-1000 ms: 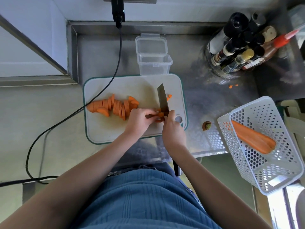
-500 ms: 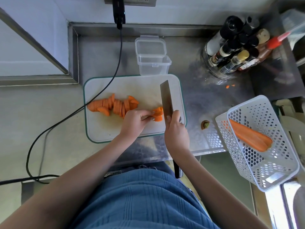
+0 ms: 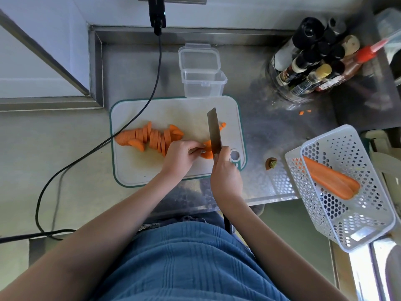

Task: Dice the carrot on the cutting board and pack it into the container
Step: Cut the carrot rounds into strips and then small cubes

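Your right hand grips the knife by its handle, fingers curled round it, with the blade pointing away from you across the right part of the cutting board. Your left hand sits just left of the blade, fingertips bent down and pinching a small stack of carrot pieces that touches the blade's left face. You cannot tell from here whether the edge is down on the board or slightly lifted.

The rest of the sliced carrot lies in a leaning row of half-rounds along the board's middle, reaching toward its left edge. One small carrot bit lies just right of the blade, near the board's right edge.

The clear container stands open on the counter, touching the board's far edge, its hinged lid tipped back toward the wall.

A cut carrot top lies on the counter between the board and the white basket, which overhangs the counter's right near corner and holds a halved carrot. A cluster of sauce bottles stands at the far right corner, with two tiny carrot scraps near it. A black cable crosses the board's left edge.
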